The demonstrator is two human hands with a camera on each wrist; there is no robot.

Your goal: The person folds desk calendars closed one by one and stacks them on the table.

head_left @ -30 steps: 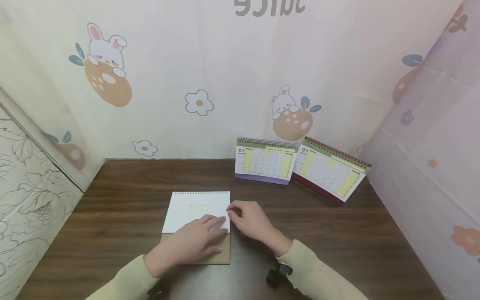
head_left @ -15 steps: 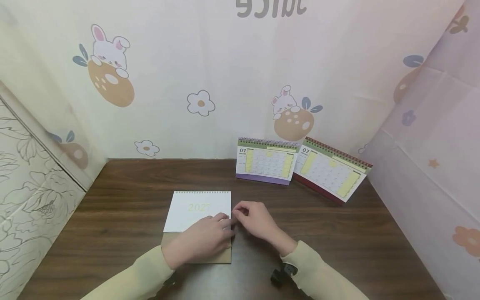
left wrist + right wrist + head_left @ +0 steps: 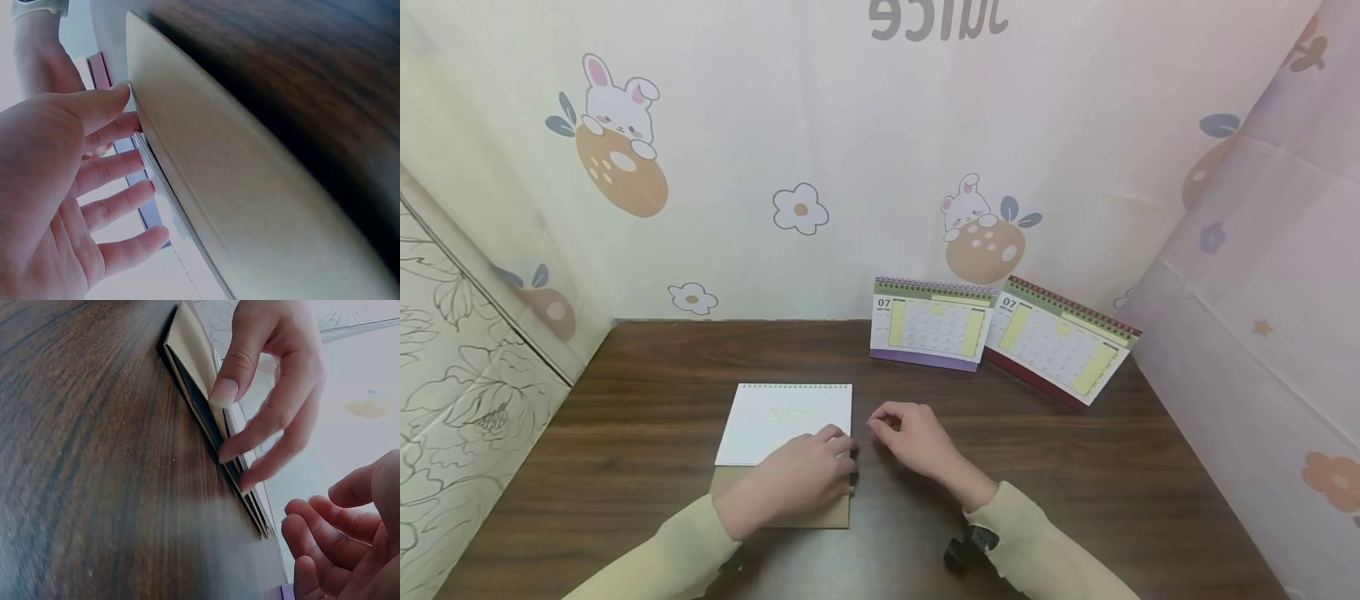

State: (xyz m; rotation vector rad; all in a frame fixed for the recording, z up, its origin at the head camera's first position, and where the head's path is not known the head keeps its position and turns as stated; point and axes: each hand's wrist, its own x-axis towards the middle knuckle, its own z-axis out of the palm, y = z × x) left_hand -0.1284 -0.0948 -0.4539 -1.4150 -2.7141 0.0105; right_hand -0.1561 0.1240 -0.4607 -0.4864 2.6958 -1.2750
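A white spiral-bound desk calendar (image 3: 748, 437) with a pale yellow year print lies low on the table, its brown cardboard base (image 3: 730, 486) showing at the front. My left hand (image 3: 805, 473) reaches across its lower right part. In the left wrist view, the thumb and fingertips of that hand touch the edge of the cardboard (image 3: 212, 162), the fingers only slightly bent. From the right wrist view, narrow gaps show between the calendar's layers (image 3: 212, 428). Just right of the calendar, my right hand (image 3: 919, 437) rests with fingers loosely curled and nothing in them.
At the back right stand two desk calendars showing month 07, one with a purple base (image 3: 928, 325) and one with a red base (image 3: 1060, 342). Their edges overlap. A patterned curtain (image 3: 722, 142) hangs behind the dark wooden table (image 3: 647, 367).
The calendar has slid slightly left with my left hand at its right edge. My left fingers first moved right past that edge. The right hand has drawn a little away from the calendar.
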